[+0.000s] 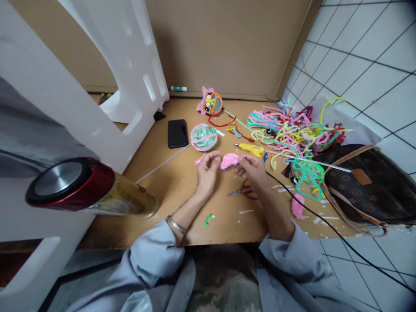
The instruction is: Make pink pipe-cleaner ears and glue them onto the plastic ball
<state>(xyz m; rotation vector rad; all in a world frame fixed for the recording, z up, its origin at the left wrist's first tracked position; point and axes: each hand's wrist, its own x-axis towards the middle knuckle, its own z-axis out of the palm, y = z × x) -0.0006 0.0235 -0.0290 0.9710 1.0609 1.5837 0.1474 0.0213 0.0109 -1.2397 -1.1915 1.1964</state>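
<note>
A fluffy pink pipe-cleaner piece (pixel 229 160), folded into ridges, is held up between my hands above the table. My right hand (pixel 255 171) pinches its right end. My left hand (pixel 207 170) has its thumb and fingers pressed together at the piece's left end; a pink tip pokes out on that hand's far side. Just beyond my left hand sits a round green-and-white ball (pixel 204 138) with a pink band. Red-handled scissors (pixel 249 189) lie below my right hand, partly hidden by it. A yellow glue gun (pixel 249 148) rests just past my right fingers.
A black phone (pixel 177 133) and a decorated orange-trimmed ball (pixel 212 102) lie farther back. Tangled pipe cleaners (pixel 286 125) heap at right, near a brown handbag (pixel 360 186). A tall bottle (pixel 126 195) stands at left. The black cord (pixel 305 208) crosses the right side.
</note>
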